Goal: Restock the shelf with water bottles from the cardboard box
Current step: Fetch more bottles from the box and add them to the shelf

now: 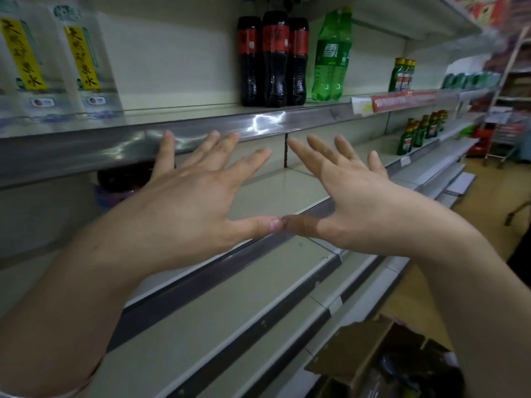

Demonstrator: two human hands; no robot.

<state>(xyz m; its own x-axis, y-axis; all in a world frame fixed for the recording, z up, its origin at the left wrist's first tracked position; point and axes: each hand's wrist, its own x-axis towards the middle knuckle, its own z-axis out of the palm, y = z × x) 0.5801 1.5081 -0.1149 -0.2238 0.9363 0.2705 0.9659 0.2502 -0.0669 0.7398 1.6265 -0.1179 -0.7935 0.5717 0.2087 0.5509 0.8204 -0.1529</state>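
Shelf (287, 191): bare and flat, ready for stock.
Cardboard box (367, 351): on the floor lower right, flaps open; we can't make out the water bottles inside.
Left hand (184, 202), right hand (362, 205): both spread, holding nothing, thumb tips touching.
Bottles: we expect heavy, slick, slightly yielding plastic; we'd grip mid-body.

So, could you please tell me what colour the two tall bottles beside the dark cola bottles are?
Green, with a darker green label, seen in the head view.
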